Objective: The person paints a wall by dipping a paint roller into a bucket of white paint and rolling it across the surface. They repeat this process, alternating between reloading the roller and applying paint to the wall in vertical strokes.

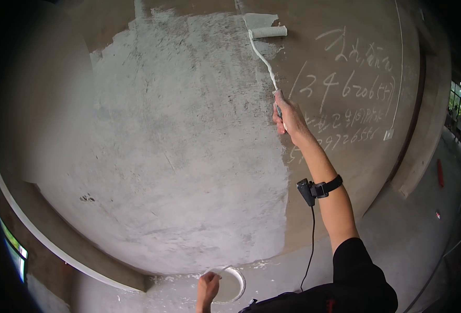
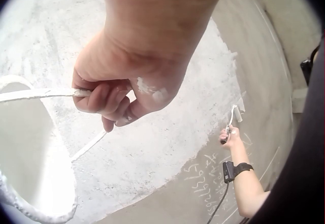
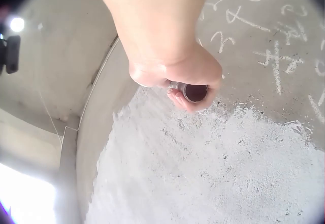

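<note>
The right hand (image 1: 288, 117) grips the handle of a paint roller; in the right wrist view the hand (image 3: 185, 84) is curled round the handle's hollow end (image 3: 195, 92). The white roller head (image 1: 269, 32) lies against the wall at the upper right edge of the pale coating (image 1: 188, 130). Low in the head view, the left hand (image 1: 208, 286) holds the handle of a bucket (image 1: 242, 284) containing pale liquid. In the left wrist view, fingers of the left hand (image 2: 117, 92) curl round the white-coated bucket handle (image 2: 43, 94), with white smears near the thumb.
Chalk writing (image 1: 345, 88) covers the bare brown wall right of the coating. A wall socket (image 1: 388, 135) with a line running up from it is farther right. White spots mark the floor around the bucket. A black cable (image 1: 312, 245) hangs from the right wrist camera (image 1: 306, 192).
</note>
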The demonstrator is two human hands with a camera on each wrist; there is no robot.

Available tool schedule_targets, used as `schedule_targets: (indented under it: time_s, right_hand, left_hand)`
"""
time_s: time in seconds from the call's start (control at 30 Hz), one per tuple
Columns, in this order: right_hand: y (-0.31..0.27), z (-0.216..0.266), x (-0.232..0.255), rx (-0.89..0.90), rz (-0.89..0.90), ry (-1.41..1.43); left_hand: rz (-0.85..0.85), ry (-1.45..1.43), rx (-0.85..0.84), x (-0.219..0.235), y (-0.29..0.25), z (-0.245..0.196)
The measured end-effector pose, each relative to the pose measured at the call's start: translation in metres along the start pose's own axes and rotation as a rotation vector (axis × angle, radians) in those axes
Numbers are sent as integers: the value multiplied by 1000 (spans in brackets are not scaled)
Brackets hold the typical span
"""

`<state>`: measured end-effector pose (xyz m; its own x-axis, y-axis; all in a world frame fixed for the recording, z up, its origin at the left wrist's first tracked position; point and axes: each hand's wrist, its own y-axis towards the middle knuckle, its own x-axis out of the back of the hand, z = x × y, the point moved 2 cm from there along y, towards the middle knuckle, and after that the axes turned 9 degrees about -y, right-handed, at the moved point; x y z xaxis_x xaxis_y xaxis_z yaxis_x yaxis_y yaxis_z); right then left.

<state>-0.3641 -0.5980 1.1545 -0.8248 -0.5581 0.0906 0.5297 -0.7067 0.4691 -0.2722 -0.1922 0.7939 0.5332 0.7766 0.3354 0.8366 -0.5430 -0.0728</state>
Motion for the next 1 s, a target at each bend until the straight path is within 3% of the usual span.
schedule_targets:
  time_s: [0.2, 0.37, 0.47, 0.77, 1.0]
  right_hand:
    - [16, 18, 3, 31, 42, 26]
    - [-18, -31, -4, -49, 18, 21]
    - [-18, -34, -3, -74, 28, 31]
    - [36, 23, 0, 41, 4, 11]
    - [56, 42, -4, 118, -25, -24]
  left_hand:
    - [-8, 26, 21, 0, -2, 2]
    - [-14, 26, 30, 1, -7, 4]
    - [-18, 52, 41, 4, -8, -2]
    - [0, 43, 73, 6, -7, 14]
    - [-22, 54, 85, 17, -9, 8]
